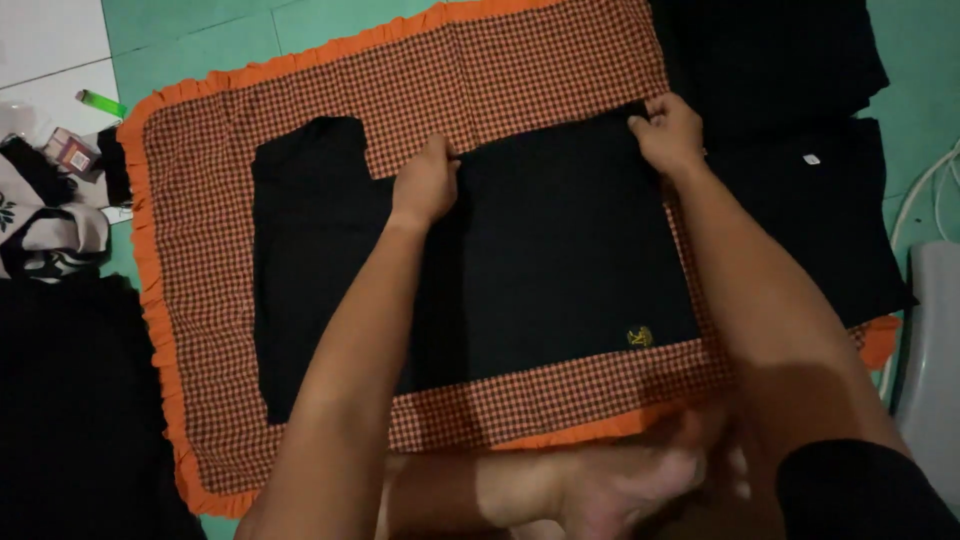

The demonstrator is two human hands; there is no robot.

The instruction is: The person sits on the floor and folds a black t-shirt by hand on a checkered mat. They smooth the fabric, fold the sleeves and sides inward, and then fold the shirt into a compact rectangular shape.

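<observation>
Pinching the far edge of the black shirt (560,250), left hand (425,185) mid-edge, right hand (668,132) at its corner; it lies flat mid-mat on the checked orange-frilled mat (520,70) (floor). Keeping that edge taut should give a square fold.

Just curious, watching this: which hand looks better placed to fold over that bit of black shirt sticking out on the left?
Probably the left hand: it rests on the black shirt beside that flap, while the right hand grips the far right corner.
</observation>
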